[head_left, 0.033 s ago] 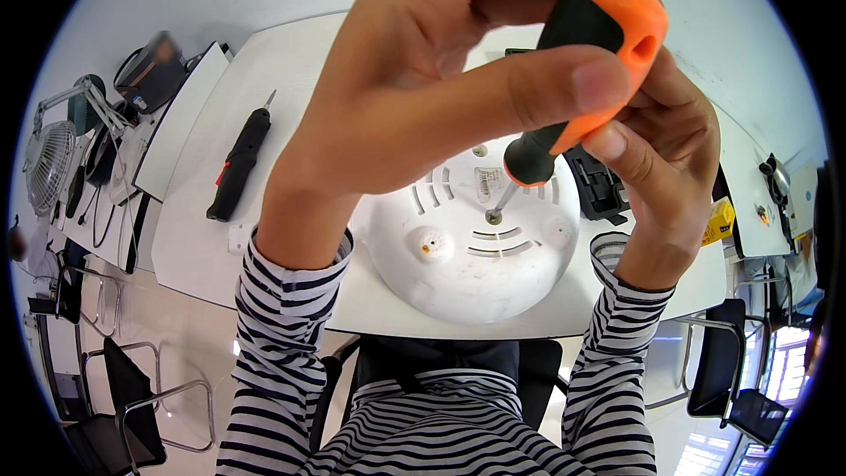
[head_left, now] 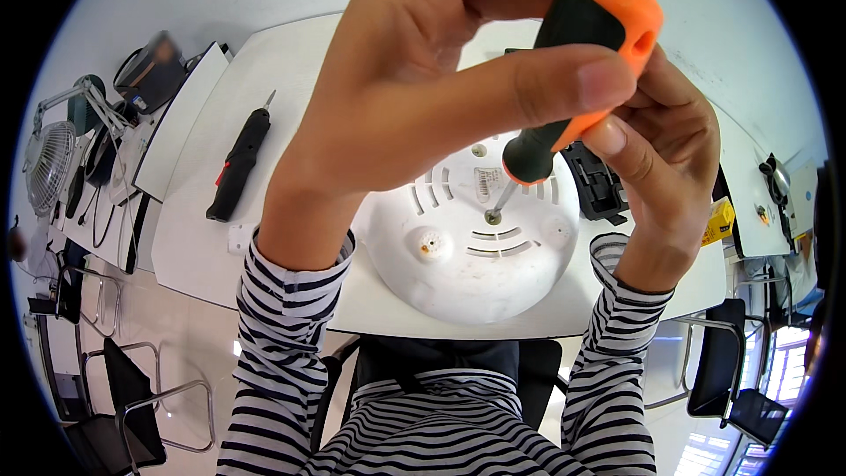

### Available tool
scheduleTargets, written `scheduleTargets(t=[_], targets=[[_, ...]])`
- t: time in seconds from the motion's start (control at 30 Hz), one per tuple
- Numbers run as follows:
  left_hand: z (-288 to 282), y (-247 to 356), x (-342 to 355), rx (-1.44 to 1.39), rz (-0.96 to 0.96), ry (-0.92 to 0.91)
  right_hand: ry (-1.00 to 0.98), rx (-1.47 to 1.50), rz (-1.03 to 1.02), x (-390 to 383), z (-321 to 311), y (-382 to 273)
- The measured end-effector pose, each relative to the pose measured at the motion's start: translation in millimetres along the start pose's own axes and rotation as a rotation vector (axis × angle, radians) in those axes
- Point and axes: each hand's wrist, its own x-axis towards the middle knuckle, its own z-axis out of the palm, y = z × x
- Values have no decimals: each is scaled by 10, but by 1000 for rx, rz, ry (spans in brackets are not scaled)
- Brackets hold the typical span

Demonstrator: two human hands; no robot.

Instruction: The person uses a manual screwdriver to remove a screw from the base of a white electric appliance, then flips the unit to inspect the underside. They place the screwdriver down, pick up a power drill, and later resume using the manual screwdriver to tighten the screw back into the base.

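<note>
An orange and black screwdriver (head_left: 577, 13) is gripped by its handle between the thumb and fingers of my left hand (head_left: 379, 115). My right hand (head_left: 674, 159) is closed on the same handle from the right, thumb against its lower part. The metal shaft slants down to a recessed hole in a white, round plastic housing (head_left: 480, 286), and the tip is inside that recess. Slots, raised feet with holes and a small label mark the housing's upturned face. My left hand hides part of its far side.
Left on the white table (head_left: 198, 238) lies a black handheld power tool (head_left: 241, 163) with a pointed metal tip. A black moulded tray (head_left: 599, 189) and a yellow box (head_left: 720, 220) sit to the right. A side table at far left holds a fan (head_left: 51, 167).
The screwdriver handle and my left hand have shifted very slightly. Both hands keep their grip, and the housing stays in place.
</note>
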Motion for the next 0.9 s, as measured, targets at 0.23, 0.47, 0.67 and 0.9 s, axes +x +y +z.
scheduleTargets(t=[0.23,0.47,0.67,0.9], targets=[[93,-316,-21,269,173,97,27,-501,-291,-119,214,-53],[178,-83,-164,106,-4,76,-137,-201,-220,-84,94,-53],[148,-142,-132,-85,15,25,-141,-40,-98,-128,45,-32],[50,-387,35,299,331,67,-30,-298,-295,-22,61,-5]])
